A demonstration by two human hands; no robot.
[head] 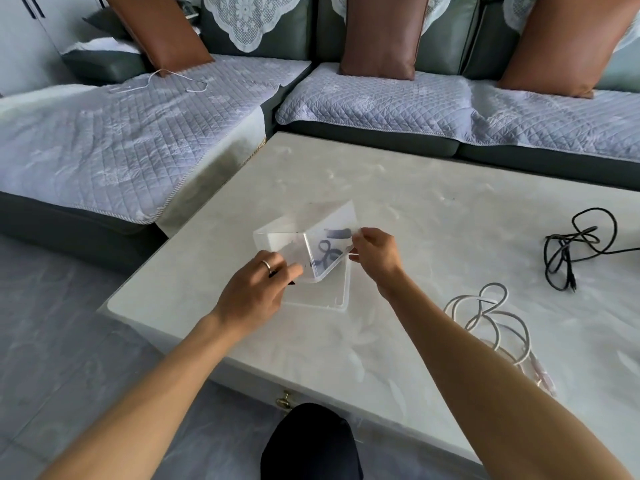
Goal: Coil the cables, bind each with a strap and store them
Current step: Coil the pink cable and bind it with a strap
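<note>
While both hands' fingers pinch the clear box [277, 239], left hand [258, 289], right hand [375, 256], no writing reads.

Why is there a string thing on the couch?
A thin white cord lies loose on the sofa cover, away from the black cable and white cable on the table. It looks stray, left apart from the rest.

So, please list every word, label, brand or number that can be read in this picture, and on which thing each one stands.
None can be read.
Clear plastic box, gripped by both hands: dark blurred shapes show through its wall, but no letters can be made out.
Black cable and white cable on the table: no print shows.
Brown cushions: plain.
</note>
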